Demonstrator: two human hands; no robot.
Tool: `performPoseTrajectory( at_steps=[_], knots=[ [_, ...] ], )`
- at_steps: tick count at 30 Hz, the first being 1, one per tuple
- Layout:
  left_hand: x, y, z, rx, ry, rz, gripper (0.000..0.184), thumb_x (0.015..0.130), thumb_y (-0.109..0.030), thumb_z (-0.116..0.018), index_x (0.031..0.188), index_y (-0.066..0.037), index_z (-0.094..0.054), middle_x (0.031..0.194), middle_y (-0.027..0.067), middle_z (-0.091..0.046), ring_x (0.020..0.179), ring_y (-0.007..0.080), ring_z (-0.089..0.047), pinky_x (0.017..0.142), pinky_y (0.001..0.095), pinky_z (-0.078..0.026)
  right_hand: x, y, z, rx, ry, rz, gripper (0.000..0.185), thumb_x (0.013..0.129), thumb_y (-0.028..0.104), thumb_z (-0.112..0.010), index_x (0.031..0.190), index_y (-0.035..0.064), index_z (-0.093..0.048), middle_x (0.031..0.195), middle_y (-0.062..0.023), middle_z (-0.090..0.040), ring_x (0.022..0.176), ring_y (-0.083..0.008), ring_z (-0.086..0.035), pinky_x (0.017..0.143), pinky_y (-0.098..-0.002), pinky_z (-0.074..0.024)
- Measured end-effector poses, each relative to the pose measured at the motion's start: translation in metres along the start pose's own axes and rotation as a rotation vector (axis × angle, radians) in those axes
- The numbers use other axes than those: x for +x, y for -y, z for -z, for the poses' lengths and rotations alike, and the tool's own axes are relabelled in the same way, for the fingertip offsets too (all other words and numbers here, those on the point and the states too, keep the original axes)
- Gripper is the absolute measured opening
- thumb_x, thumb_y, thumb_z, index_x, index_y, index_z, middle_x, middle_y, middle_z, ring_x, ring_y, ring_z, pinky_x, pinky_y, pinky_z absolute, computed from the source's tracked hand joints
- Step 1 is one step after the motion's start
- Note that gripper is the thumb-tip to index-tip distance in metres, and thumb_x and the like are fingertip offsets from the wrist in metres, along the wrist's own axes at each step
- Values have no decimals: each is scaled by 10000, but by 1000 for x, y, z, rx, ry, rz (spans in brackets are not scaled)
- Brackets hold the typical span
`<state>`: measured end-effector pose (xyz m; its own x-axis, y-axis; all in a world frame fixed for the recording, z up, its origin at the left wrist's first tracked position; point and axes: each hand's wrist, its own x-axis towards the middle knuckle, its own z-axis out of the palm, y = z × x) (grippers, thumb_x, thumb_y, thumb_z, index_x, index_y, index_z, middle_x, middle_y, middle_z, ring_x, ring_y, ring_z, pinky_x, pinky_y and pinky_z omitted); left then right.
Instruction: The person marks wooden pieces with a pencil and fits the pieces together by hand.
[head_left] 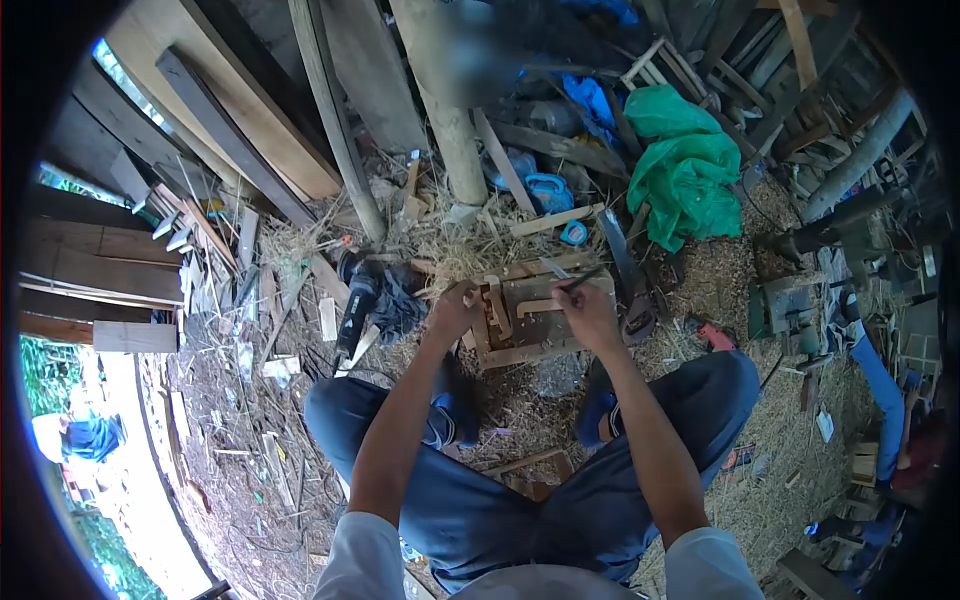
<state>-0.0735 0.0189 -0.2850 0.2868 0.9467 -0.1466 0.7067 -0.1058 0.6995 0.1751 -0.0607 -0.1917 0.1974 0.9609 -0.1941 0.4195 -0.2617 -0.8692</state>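
Note:
A low wooden work block [535, 352] with a framed top lies on the ground between my feet. At its left edge is my left hand [457, 308], closed, its fingertips beside a small light wooden piece [498, 306]; whatever they pinch is too small to make out. Over the right part of the block, my right hand [592, 312] grips a thin dark stick-like tool [580, 281], slanting toward the upper right. An L-shaped strip of light wood [535, 306] rests on the block, reaching toward my right hand.
A handsaw [622, 250] lies just right of the block, and a black angle grinder [357, 312] sits to the left. Beyond are a blue tape measure [573, 232] and a green plastic sheet [688, 170]. Wood shavings cover the ground. A person's blue-clad leg [878, 400] shows far right.

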Motion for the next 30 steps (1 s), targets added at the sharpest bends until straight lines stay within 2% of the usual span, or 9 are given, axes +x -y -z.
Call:
performPoseTrajectory(
  at_steps=[2,3,8,13,15,18,24,26,30],
  knots=[
    [-6,-7,-4,101,-45,-107,408,719,-167,-727,1076,-48,-571,977,152,-598,873,342,-616,734,407,-505,3,0,0,130,-63,-21,260,886,281,-595,952,40,-666,683,-114,-574,669,-208,-572,582,-378,-429],
    [-5,-7,-7,118,21,-17,413,713,-177,-730,1074,-62,-565,1027,145,-564,888,349,-606,734,413,-507,4,-7,-2,123,-51,-38,260,886,281,-595,952,40,-666,683,-114,-574,669,-208,-572,582,-378,-429],
    [-3,-17,-20,172,-27,-38,400,721,-190,-723,1073,-84,-564,1064,139,-538,892,345,-607,727,419,-508,18,-22,-15,-336,-103,47,235,920,229,-538,909,16,-636,709,-121,-546,686,-234,-584,591,-371,-434],
    [3,-8,-34,163,-131,-172,326,753,-168,-689,1043,-70,-574,1007,135,-580,846,356,-615,709,412,-516,21,-11,-27,-75,-40,-107,214,940,201,-473,977,12,-566,776,-142,-551,737,-294,-586,630,-409,-430],
    [9,-10,-32,-47,-1,12,247,776,-139,-669,993,-51,-590,873,129,-627,779,304,-643,714,387,-522,23,-10,-29,25,-29,-143,209,943,191,-455,1007,14,-544,813,-152,-567,758,-314,-586,642,-421,-429],
    [19,-8,-18,-335,-38,57,183,779,-145,-681,903,-26,-620,792,114,-624,711,262,-649,632,376,-512,28,-5,-30,-203,-21,-98,186,932,164,-449,1010,18,-534,841,-162,-585,781,-329,-592,649,-430,-435],
    [26,-27,26,-911,-72,332,226,887,-188,-599,984,13,-564,844,112,-609,713,188,-646,576,325,-559,25,14,-27,-212,54,-202,157,888,133,-499,976,12,-544,807,-175,-586,793,-351,-594,670,-424,-452],
    [24,-34,31,-937,-68,338,248,904,-191,-576,1027,20,-528,854,115,-595,686,205,-640,564,328,-577,23,-4,-30,-257,54,13,195,825,75,-577,997,-14,-557,910,-203,-565,844,-376,-586,712,-448,-470],
    [15,-43,33,-1061,-16,343,232,896,-164,-573,1080,-27,-532,902,97,-582,760,193,-621,677,341,-551,16,-31,-32,-464,-43,121,289,767,10,-623,1046,-37,-562,1042,-224,-502,894,-396,-569,747,-473,-486]
  ],
)
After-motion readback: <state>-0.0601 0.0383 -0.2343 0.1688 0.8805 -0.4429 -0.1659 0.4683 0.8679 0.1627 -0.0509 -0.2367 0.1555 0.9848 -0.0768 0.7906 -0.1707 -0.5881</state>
